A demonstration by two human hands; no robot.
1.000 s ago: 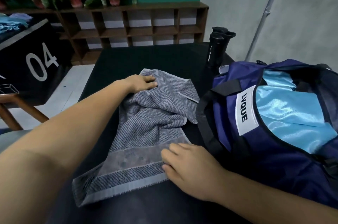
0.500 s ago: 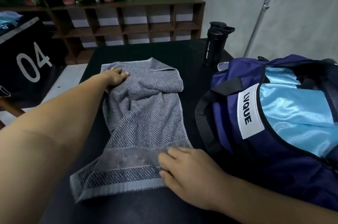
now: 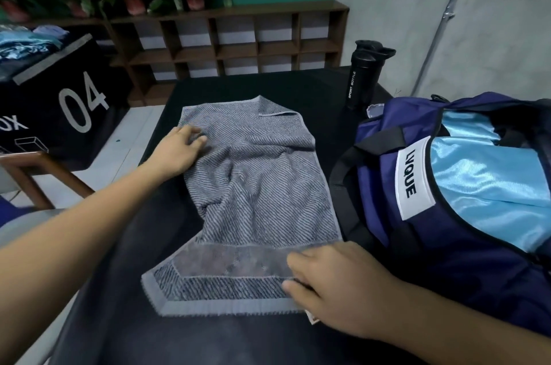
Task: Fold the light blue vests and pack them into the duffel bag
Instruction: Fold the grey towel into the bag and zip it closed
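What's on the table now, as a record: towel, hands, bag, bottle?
towel: grey striped towel, creased, spread on the black table
left hand: rests on the towel's far left edge
right hand: lies on the towel's near right corner
bag: navy duffel bag, open, light blue vests inside
bottle: black sport bottle, upright, beyond the bag

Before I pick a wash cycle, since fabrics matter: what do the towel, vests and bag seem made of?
Towel: likely cotton terry, matte, with a nubby striped weave. Vests: smooth synthetic, perhaps polyester satin, judging by the bright sheen. Bag: probably woven nylon or polyester, dull navy with faint shine.
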